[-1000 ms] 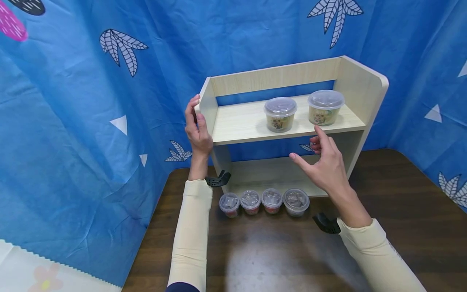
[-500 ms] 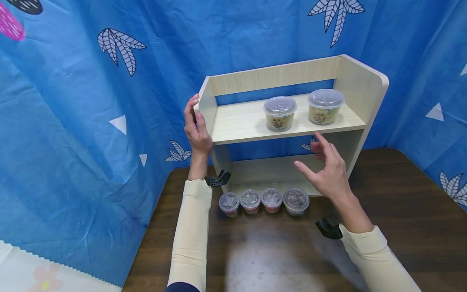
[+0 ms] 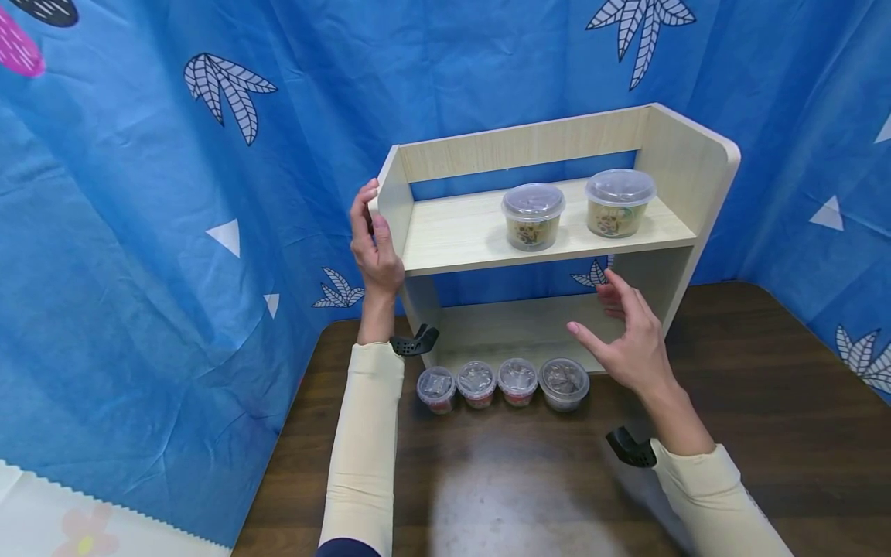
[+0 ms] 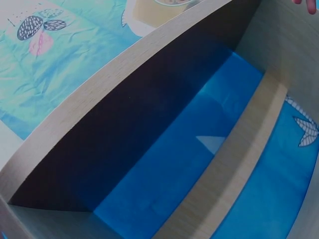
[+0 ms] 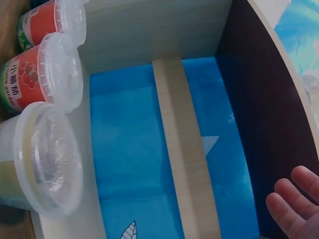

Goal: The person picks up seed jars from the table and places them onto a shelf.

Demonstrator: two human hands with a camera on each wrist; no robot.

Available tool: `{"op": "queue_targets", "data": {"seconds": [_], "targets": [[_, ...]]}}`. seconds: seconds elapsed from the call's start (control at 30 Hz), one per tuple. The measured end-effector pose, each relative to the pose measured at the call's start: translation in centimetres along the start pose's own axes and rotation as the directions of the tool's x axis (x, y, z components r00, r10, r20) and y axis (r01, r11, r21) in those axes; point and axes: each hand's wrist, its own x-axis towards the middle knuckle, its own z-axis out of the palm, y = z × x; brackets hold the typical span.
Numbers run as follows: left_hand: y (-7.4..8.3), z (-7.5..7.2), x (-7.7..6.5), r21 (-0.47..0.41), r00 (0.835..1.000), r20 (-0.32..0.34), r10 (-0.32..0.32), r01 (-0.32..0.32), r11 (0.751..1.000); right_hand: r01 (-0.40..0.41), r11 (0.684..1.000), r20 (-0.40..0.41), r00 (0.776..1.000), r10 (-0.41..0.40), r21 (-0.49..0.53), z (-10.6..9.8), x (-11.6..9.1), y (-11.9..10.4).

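While the dark table (image 3: 518,480) bears a pale two-tier shelf (image 3: 455,224), the step in hand looks like steadying that shelf with one hand, the other free
The left hand (image 3: 378,259) grips its left side panel between thumb and fingers; the right hand (image 3: 633,340), thumb spread wide and nothing held, hovers before the lower tier; two upper tubs (image 3: 533,230) sit apart on the top board, while one wider tub (image 3: 564,385) and three small tubs (image 3: 517,383) line up on the table just before it (every lid on); taking one of those would call for lowering the right hand and narrowing its fingers round the rim
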Motion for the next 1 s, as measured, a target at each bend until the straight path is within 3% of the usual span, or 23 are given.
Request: {"op": "queue_targets", "data": {"seconds": [0.67, 0.9, 1.0], "targets": [[0.0, -0.1, 0.0, 0.005, 1.000, 0.000, 0.000, 0.000, 1.000, -0.068, 0.998, 0.003, 0.998, 0.068, 0.007, 0.8, -2.7, 1.7], [-3.1, -0.3, -0.7, -0.015, 1.000, -0.010, 0.017, -0.018, 1.000, -0.093, 0.996, 0.011, 0.996, 0.093, 0.002, 1.0, -3.2, 2.1], [-3.2, -0.3, -0.8, -0.026, 1.000, -0.011, 0.022, -0.022, 0.999, -0.111, 0.994, 0.012, 0.994, 0.111, 0.000, 1.1, -3.5, 2.3]]}}
